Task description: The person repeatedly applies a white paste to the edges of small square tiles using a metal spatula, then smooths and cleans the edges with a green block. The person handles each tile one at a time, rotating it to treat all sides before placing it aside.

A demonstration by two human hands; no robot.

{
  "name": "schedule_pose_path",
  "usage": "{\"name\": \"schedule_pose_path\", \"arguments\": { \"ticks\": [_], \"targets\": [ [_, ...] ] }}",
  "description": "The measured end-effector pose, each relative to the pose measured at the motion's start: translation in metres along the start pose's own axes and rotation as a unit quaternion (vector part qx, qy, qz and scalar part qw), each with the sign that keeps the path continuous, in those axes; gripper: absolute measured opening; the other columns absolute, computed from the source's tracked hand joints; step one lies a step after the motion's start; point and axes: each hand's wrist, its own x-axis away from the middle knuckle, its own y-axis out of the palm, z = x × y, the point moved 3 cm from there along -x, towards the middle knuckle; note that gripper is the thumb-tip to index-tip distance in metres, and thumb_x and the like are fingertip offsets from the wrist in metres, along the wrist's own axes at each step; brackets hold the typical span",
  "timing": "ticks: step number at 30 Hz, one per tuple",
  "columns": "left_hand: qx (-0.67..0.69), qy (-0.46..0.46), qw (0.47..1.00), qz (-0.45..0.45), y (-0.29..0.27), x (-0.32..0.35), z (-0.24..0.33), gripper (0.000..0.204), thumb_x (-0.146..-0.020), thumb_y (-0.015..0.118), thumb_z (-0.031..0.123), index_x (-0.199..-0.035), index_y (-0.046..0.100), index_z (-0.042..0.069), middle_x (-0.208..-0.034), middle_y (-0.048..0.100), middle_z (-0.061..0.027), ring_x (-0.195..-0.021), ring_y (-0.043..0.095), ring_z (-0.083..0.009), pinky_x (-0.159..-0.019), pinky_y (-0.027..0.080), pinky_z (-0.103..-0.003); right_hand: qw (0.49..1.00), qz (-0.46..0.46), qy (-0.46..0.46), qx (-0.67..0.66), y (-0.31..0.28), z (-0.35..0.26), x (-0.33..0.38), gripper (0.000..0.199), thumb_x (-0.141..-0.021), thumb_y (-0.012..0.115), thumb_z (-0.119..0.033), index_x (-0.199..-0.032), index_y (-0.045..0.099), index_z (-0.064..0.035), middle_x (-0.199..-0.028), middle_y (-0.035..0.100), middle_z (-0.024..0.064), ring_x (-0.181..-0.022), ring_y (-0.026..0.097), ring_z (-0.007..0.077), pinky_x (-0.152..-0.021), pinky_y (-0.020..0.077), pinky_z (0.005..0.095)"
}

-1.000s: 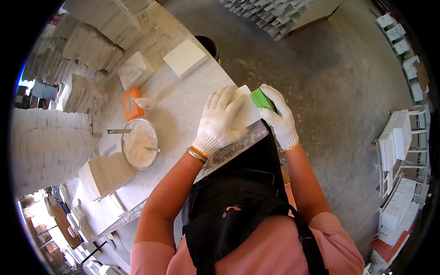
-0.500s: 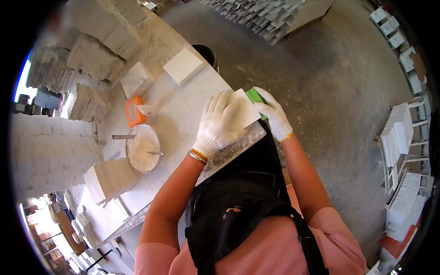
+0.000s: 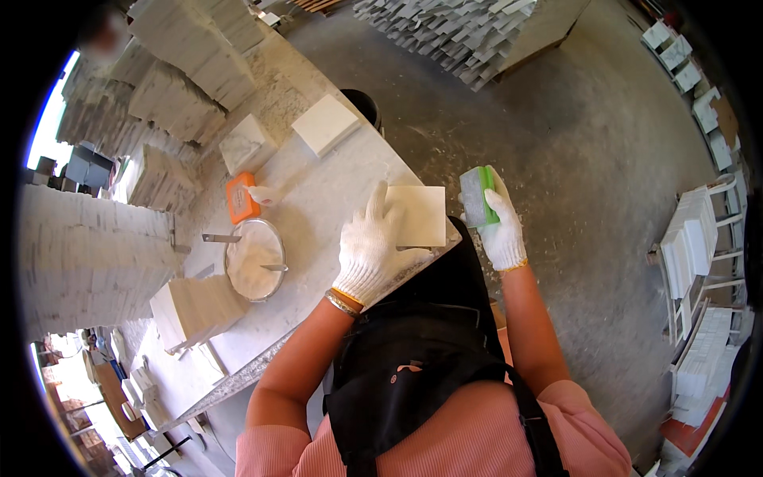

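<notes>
A pale square stone tile [image 3: 420,215] lies at the near corner of the grey worktable [image 3: 318,199]. My left hand [image 3: 369,246], in a white knit glove, presses flat on the tile's left part. My right hand [image 3: 499,226], also gloved, holds a green block with a grey face [image 3: 478,196] upright just off the tile's right edge, over the floor and apart from the tile.
On the table: a round metal pan of white powder [image 3: 254,258] with a tool, an orange block [image 3: 241,197], a white square slab [image 3: 325,124], stacked tiles [image 3: 191,306]. Tile stacks [image 3: 191,71] line the far side; racks of tiles [image 3: 699,246] stand at right.
My right hand has lifted the green block off the tile's far right corner and drawn it right, clear of the tile. My left hand stays pressed on the tile.
</notes>
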Motion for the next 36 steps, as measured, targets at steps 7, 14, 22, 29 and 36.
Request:
{"name": "schedule_pose_path", "arguments": {
  "ticks": [7, 14, 22, 29, 36],
  "targets": [
    [-0.002, 0.176, 0.982, 0.068, 0.001, -0.026, -0.002, 0.101, -0.055, 0.089, 0.047, -0.138, 0.049, 0.006, -0.148, 0.043, -0.0160, -0.142, 0.036, -0.0397, -0.114, 0.033, -0.054, 0.999, -0.013, -0.040, 0.025, 0.021, 0.010, -0.008, 0.076, -0.091, 0.067, -0.025, -0.156, 0.034, -0.0033, -0.149, 0.049, 0.0105, -0.133, 0.050, 0.0216, -0.108, 0.0420, 0.0338],
    [0.037, 0.158, 0.982, 0.101, 0.013, -0.024, 0.004, 0.100, -0.055, 0.089, 0.045, -0.136, 0.048, 0.004, -0.144, 0.046, -0.0148, -0.141, 0.037, -0.0390, -0.115, 0.031, -0.055, 0.961, 0.022, -0.107, 0.255, 0.039, 0.013, -0.010, 0.073, -0.092, 0.068, -0.027, -0.153, 0.038, 0.0005, -0.156, 0.044, 0.0131, -0.140, 0.044, 0.0208, -0.115, 0.0332, 0.0329],
    [0.058, 0.164, 0.977, 0.125, 0.017, -0.023, -0.002, 0.102, -0.054, 0.090, 0.046, -0.136, 0.047, 0.003, -0.143, 0.046, -0.0168, -0.141, 0.037, -0.0398, -0.115, 0.031, -0.056, 0.922, 0.023, -0.138, 0.362, 0.044, 0.006, 0.001, 0.067, -0.094, 0.065, -0.028, -0.151, 0.043, -0.0021, -0.152, 0.046, 0.0138, -0.139, 0.045, 0.0236, -0.116, 0.0331, 0.0338],
    [0.056, 0.162, 0.977, 0.127, 0.019, -0.023, -0.004, 0.099, -0.054, 0.090, 0.042, -0.135, 0.048, 0.003, -0.142, 0.047, -0.0170, -0.140, 0.038, -0.0397, -0.115, 0.031, -0.056, 0.918, 0.039, -0.118, 0.378, 0.032, 0.019, -0.023, 0.064, -0.095, 0.064, -0.027, -0.151, 0.043, -0.0034, -0.152, 0.046, 0.0140, -0.139, 0.044, 0.0253, -0.116, 0.0329, 0.0353],
    [0.068, 0.162, 0.976, 0.125, 0.016, -0.022, -0.003, 0.100, -0.054, 0.090, 0.041, -0.136, 0.048, 0.003, -0.141, 0.048, -0.0173, -0.140, 0.038, -0.0397, -0.115, 0.031, -0.055, 0.869, 0.006, -0.188, 0.458, 0.058, 0.002, 0.015, 0.065, -0.096, 0.063, -0.028, -0.152, 0.041, -0.0021, -0.153, 0.045, 0.0146, -0.140, 0.044, 0.0248, -0.116, 0.0323, 0.0343]
  ]
}}
